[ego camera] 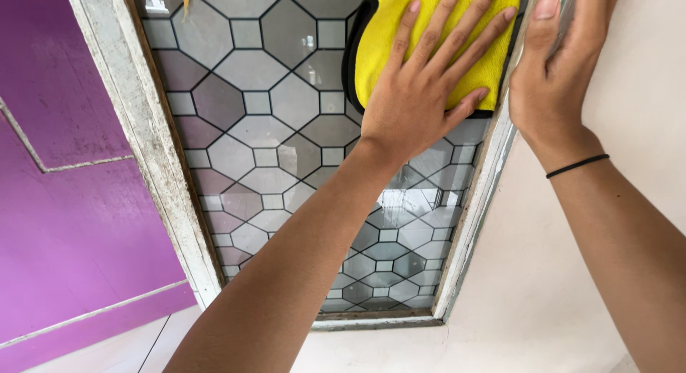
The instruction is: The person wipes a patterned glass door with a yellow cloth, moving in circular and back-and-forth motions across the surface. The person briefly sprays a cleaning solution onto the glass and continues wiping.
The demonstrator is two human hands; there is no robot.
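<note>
My left hand (pixel 418 94) lies flat with fingers spread on a yellow cloth (pixel 382 37) with a black edge, pressing it against the upper right of a patterned glass pane (pixel 264 130). The pane has grey octagons and small squares between dark lines. My right hand (pixel 557 73) grips the right edge of the worn white window frame (pixel 475 201), thumb on the front and fingers wrapped behind. A thin black band (pixel 577 165) circles that wrist.
The frame's left side (pixel 150 151) is chipped and dirty. A purple wall (pixel 64 223) with pale grooves lies to the left. A cream wall (pixel 557 301) lies to the right and below the frame.
</note>
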